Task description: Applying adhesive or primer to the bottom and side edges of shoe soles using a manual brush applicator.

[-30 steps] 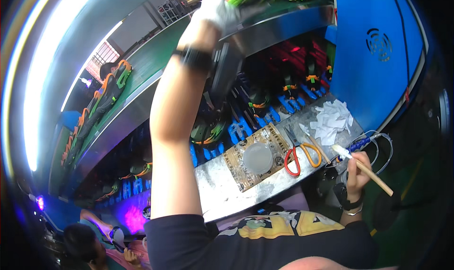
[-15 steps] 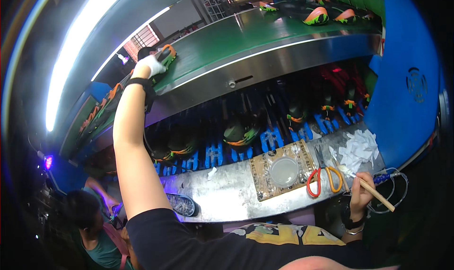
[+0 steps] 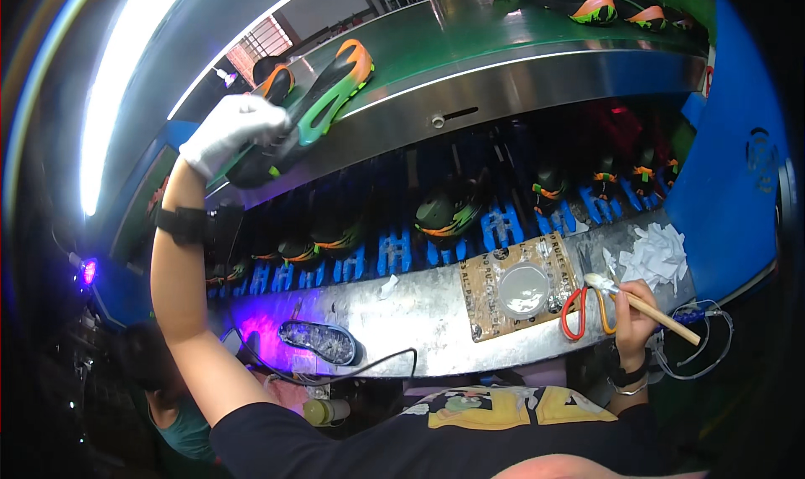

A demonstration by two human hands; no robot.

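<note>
My left hand (image 3: 239, 131), in a white glove, grips a shoe sole (image 3: 331, 97) in black, green and orange. The sole is held tilted above the near metal edge of the green conveyor belt (image 3: 453, 39). At the lower right my right hand (image 3: 633, 320) is closed round the wooden handle of a brush (image 3: 673, 323), its pale bristles pointing left. A round dish of whitish liquid (image 3: 524, 289) sits on a cardboard piece (image 3: 485, 311) left of the brush. Between dish and hand lie scissors (image 3: 573, 315) with red and orange handles, partly behind the brush.
Crumpled white paper scraps (image 3: 654, 257) lie on the metal ledge (image 3: 436, 320), with a blue oval container (image 3: 320, 342) at its left. Dark shoes (image 3: 449, 210) on blue holders line the machine. More soles (image 3: 594, 9) rest on the belt. A co-worker (image 3: 180, 420) is at lower left.
My left hand has come back from the belt toward me, bringing the sole with it. The brush in my right hand has shifted slightly toward the dish. The view has shifted a little.
</note>
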